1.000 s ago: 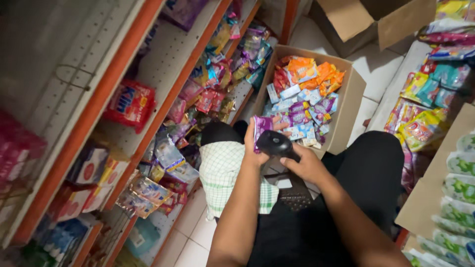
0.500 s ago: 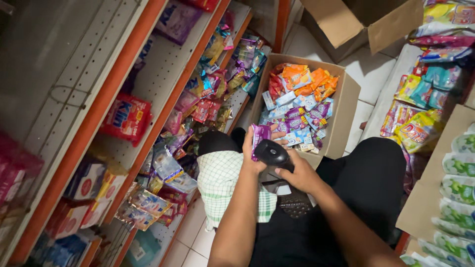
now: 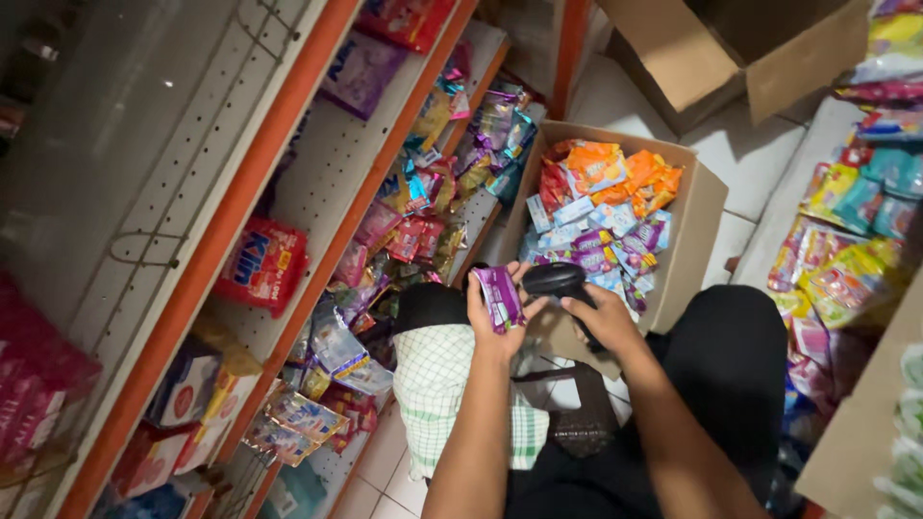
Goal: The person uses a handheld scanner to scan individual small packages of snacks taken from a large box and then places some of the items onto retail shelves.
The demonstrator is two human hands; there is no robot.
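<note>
My left hand holds a small purple snack packet upright in front of me. My right hand grips a black handheld scanner, its head right beside the packet. Both hands hover over my lap, just in front of an open cardboard box filled with several orange, blue and purple packets. A green-and-white checked cloth lies across my left knee.
An orange-framed shelf unit on the left carries many hanging and stacked packets. A second open cardboard box stands further back on the white tiled floor. More colourful packets crowd the right side.
The purple packet has turned more upright in my left hand, and the scanner has shifted right beside it. The camera view has tilted slightly.
</note>
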